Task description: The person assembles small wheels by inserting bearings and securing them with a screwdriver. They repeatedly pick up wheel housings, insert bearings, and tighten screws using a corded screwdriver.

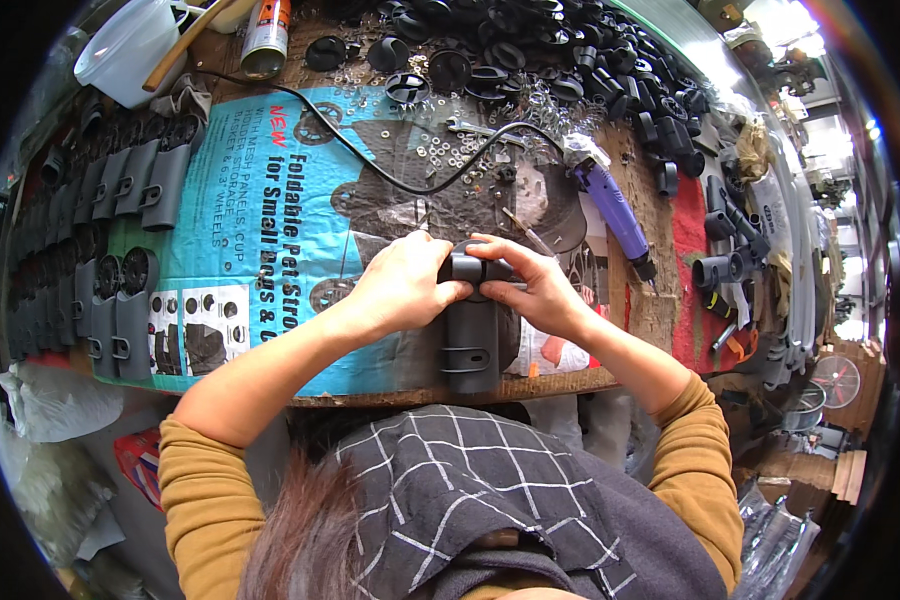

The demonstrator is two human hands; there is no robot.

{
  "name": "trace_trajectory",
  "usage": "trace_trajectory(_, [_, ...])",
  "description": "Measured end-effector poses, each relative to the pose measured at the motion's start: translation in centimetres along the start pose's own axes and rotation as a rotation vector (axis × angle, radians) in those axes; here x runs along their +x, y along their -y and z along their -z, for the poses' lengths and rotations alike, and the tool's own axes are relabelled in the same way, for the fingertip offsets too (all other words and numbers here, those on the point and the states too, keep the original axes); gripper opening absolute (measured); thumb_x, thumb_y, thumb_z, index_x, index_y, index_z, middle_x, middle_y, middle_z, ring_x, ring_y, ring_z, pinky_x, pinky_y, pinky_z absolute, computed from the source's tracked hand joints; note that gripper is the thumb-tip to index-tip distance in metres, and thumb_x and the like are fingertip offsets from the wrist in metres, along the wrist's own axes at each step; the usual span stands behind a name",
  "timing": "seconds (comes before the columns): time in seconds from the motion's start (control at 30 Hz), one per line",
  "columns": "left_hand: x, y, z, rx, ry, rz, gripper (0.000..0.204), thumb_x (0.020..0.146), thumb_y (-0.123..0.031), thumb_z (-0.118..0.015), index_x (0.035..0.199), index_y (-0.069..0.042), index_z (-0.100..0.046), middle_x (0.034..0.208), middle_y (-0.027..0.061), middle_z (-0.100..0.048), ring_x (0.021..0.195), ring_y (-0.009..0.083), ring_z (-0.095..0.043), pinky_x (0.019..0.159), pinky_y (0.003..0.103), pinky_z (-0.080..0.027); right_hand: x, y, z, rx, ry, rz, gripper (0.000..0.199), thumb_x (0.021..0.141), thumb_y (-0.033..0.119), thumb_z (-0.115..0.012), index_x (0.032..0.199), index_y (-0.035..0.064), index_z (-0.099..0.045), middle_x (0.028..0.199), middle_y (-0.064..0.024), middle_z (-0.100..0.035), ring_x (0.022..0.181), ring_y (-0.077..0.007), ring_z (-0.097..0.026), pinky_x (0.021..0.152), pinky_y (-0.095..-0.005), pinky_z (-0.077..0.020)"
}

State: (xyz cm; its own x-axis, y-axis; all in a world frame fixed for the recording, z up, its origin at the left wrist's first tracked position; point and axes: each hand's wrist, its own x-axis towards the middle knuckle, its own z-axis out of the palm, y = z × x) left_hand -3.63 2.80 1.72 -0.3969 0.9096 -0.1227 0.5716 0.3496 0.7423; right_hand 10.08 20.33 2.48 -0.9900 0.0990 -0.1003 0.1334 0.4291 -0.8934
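Workbench | grey plastic part, far end between left fingers and right fingers | both gripping it

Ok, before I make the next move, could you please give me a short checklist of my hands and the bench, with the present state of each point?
1. Left hand and right hand both on the dark plastic part: ok.
2. Upper end of that part fully seated: cannot tell; your hands cover much of it.
3. Purple power tool lying clear of your hands, to their right: ok.
4. Black cable clear of your hands: ok; it curves beyond them to the tool.
5. Small washers gathered in one place: not ok; they lie scattered over the blue printed sheet.
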Motion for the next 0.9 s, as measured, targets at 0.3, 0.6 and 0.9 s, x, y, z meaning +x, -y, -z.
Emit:
trace_trajectory(0.3, [3.8,-2.6,0.1,-0.669,0.307,0.644,0.047,0.084,-0.046,-0.067,0.094,0.0,-0.067,0.091,0.0102,-0.066,0.08,0.0151,-0.059,0.068,0.032,-0.047,-1.9,-3.2,-1.4,0.438,-0.139,0.106,0.053,0.085,0.004,-0.071,0.13,0.008,-0.045,0.137,-0.0112,-0.051,0.121,-0.02,-0.053,0.098,-0.0347,-0.047])
trace_trajectory(0.6, [-1.4,-6.7,0.5,-0.861,0.028,0.063,0.044,0.081,-0.02,-0.072,0.117,-0.002,-0.055,0.104,0.0059,-0.06,0.097,0.0105,-0.055,0.084,0.028,-0.046,-5.1,1.9,-0.9,0.988,-0.044,-0.219,0.062,0.072,0.002,-0.079,0.127,0.005,-0.051,0.117,-0.0055,-0.061,0.112,-0.0153,-0.058,0.1,-0.0338,-0.0458])
trace_trajectory(0.9, [-3.4,-6.8,2.1,-0.026,-0.392,-0.421,0.061,0.068,-0.053,-0.079,0.089,0.001,-0.06,0.085,0.0166,-0.06,0.083,0.035,-0.061,0.074,0.045,-0.048,-5.1,6.8,-0.7,0.223,-0.104,0.001,0.039,0.071,0.005,-0.076,0.106,0.0007,-0.059,0.092,-0.0067,-0.065,0.088,-0.0122,-0.059,0.081,-0.0299,-0.0493])
